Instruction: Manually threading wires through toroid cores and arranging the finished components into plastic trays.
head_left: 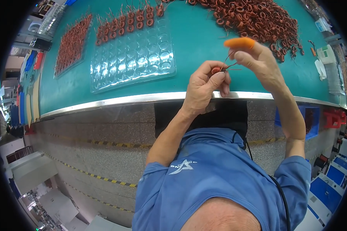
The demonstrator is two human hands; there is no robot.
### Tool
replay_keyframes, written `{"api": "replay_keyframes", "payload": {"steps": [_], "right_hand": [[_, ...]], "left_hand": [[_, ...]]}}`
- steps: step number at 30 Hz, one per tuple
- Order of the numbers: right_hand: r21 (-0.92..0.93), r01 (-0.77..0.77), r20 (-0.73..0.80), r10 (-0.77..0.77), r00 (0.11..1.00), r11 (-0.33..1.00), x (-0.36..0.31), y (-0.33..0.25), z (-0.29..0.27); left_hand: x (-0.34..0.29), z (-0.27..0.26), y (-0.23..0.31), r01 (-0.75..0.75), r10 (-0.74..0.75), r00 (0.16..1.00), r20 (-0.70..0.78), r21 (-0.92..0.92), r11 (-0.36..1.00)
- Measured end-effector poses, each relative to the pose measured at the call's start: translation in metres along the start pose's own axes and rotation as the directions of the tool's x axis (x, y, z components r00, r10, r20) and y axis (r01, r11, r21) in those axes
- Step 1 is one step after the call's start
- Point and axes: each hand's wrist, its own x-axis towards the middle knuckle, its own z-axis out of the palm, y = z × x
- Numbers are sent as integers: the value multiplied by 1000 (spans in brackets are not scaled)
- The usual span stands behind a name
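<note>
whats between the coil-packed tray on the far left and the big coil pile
In the head view: a clear tray with copper coils at its far end, then a stretch of green tabletop.

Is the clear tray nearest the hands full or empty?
Partly filled: copper coils occupy the far end of the tray; nearer pockets are bare.

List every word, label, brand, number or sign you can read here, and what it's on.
Blue shirt: white lettering with a star-like emblem; I'm not copying the wording.
Copper-wound ring in the left hand: no lettering visible.
Clear tray: no readable print.
Yellow-and-black floor tape: stripes, no visible words.
Blue-and-white machines: any markings are too small or blurred to read.
</note>
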Motion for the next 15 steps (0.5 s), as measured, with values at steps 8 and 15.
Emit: {"api": "replay_keyframes", "payload": {"steps": [8, 15], "right_hand": [[-98, 48, 66, -42, 997, 994, 3, 7, 5], [-24, 59, 126, -55, 991, 998, 8, 6, 4]], "left_hand": [[-4, 13, 11, -94, 113, 992, -64, 248, 964], [1, 21, 25, -93, 105, 994, -11, 379, 921]]}}
